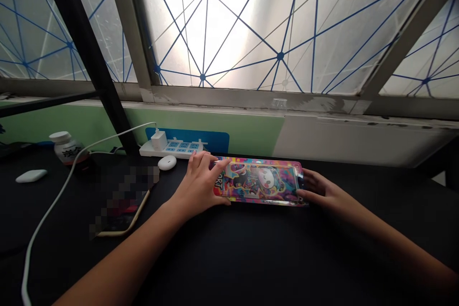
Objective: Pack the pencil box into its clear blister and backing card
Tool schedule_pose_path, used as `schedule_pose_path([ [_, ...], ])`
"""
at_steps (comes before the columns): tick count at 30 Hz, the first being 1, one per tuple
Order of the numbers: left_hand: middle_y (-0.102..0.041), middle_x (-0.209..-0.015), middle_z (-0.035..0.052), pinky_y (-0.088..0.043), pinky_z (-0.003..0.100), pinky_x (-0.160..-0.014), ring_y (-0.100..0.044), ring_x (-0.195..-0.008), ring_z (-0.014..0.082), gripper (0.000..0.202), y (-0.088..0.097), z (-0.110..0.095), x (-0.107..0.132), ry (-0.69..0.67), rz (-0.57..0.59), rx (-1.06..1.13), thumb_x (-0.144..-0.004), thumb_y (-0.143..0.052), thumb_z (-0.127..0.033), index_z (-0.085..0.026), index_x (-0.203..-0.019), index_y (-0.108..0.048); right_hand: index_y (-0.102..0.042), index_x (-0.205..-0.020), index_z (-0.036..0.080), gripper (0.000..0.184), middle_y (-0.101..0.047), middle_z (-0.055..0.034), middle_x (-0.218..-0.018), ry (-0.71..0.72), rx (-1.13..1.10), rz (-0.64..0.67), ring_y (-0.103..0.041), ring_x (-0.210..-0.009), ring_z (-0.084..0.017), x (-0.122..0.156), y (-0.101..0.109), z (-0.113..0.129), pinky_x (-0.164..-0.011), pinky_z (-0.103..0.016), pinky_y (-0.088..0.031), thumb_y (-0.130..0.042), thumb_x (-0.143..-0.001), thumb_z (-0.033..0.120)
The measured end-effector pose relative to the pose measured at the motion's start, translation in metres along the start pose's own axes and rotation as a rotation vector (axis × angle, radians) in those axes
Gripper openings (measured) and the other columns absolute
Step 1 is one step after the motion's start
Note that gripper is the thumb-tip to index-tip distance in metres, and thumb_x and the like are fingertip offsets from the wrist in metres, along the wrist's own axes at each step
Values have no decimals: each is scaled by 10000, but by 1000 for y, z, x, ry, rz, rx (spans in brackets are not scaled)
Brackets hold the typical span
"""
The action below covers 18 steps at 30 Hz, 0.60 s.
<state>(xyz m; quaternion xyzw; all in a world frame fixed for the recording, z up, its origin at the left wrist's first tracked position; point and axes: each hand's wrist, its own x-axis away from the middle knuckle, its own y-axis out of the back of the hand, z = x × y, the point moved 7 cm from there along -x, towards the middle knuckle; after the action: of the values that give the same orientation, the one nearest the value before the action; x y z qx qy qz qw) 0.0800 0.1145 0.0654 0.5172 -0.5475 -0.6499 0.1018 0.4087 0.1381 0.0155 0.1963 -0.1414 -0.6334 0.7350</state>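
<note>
A colourful pencil case (263,182) with cartoon figures on its lid lies flat on the black table, its long side across my view. My left hand (203,177) grips its left end, the thumb at the near edge and the fingers over the top and far edge. At the opposite end, my right hand (317,187) closes around the short side, with its thumb at the near corner and the fingers partly hidden behind the case. The lid looks closed.
Left of my left hand lies a phone (132,205), its screen pixelated. Behind it are a round white case (167,162) and a power strip (182,147) with a plugged-in charger (158,140). A white cable (59,196) loops past a white-capped bottle (66,148).
</note>
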Motion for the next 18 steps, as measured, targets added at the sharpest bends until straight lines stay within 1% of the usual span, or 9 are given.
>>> schedule_pose_path([
  [2, -497, -1226, 117, -222, 580, -1161, -389, -1273, 377, 1005, 1, -2, 0, -31, -4, 13, -570, -887, -631, -272, -1414, -475, -450, -1353, 233, 783, -599, -169, -1393, -2, -116, 8, -608, -1233, -381, 1, -3, 3, -1005, -536, -549, -816, -727, 527],
  [4, -495, -1247, 126, -256, 565, -1149, -405, -1272, 372, 904, 4, 0, 0, 1, -21, 65, -679, -794, -678, -256, -1409, -469, -464, -1282, 236, 759, -619, -165, -1361, 31, -156, -2, -635, -1193, -366, 3, -5, 9, -978, -518, -571, -858, -688, 498],
  [8, -453, -1413, 140, -333, 489, -1122, -420, -1334, 337, 595, 14, 12, 0, 140, -171, 184, -913, -620, -522, -243, -1405, -435, -526, -1183, 261, 632, -682, -124, -1241, 167, 1, -53, -654, -1150, -343, 12, -4, 26, -939, -471, -586, -860, -693, 480],
  [9, -474, -1414, 135, -374, 459, -1095, -466, -1309, 316, 542, 16, 16, 1, 182, -210, 231, -939, -592, -495, -239, -1392, -439, -566, -1129, 262, 538, -702, -108, -1182, 203, 72, -51, -668, -1113, -334, 15, -5, 31, -915, -457, -592, -837, -720, 483],
  [11, -609, -1272, 106, -449, 401, -1010, -600, -1154, 271, 416, 17, 22, 1, 244, -230, 306, -962, -567, -476, -232, -1296, -518, -637, -975, 252, 346, -730, -88, -1059, 270, 207, -12, -691, -1022, -316, 19, -9, 39, -866, -436, -598, -782, -774, 494],
  [13, -717, -997, 49, -449, 394, -993, -676, -926, 234, 281, 12, 19, -1, 224, -159, 302, -959, -580, -486, -235, -1068, -641, -688, -895, 247, 250, -739, -92, -1031, 331, 312, 40, -693, -990, -311, 22, -14, 44, -862, -439, -589, -741, -810, 477],
  [15, -721, -784, 15, -410, 413, -1028, -672, -777, 213, 316, 5, 9, -4, 123, -35, 239, -948, -595, -516, -235, -831, -680, -741, -973, 263, 218, -733, -100, -1125, 394, 387, 63, -683, -1045, -319, 23, -19, 46, -910, -456, -570, -709, -837, 429],
  [16, -711, -733, 14, -412, 412, -1016, -662, -739, 209, 361, 2, 3, -4, 68, 24, 213, -944, -594, -537, -233, -769, -681, -750, -1044, 277, 235, -719, -100, -1190, 419, 415, 71, -674, -1088, -322, 23, -21, 46, -938, -464, -559, -684, -856, 403],
  [18, -714, -741, 34, -454, 389, -936, -656, -753, 221, 397, -3, -5, -5, -7, 103, 191, -942, -574, -572, -230, -792, -707, -735, -1159, 303, 290, -678, -92, -1303, 446, 460, 98, -648, -1166, -321, 22, -23, 43, -988, -475, -536, -627, -896, 357],
])
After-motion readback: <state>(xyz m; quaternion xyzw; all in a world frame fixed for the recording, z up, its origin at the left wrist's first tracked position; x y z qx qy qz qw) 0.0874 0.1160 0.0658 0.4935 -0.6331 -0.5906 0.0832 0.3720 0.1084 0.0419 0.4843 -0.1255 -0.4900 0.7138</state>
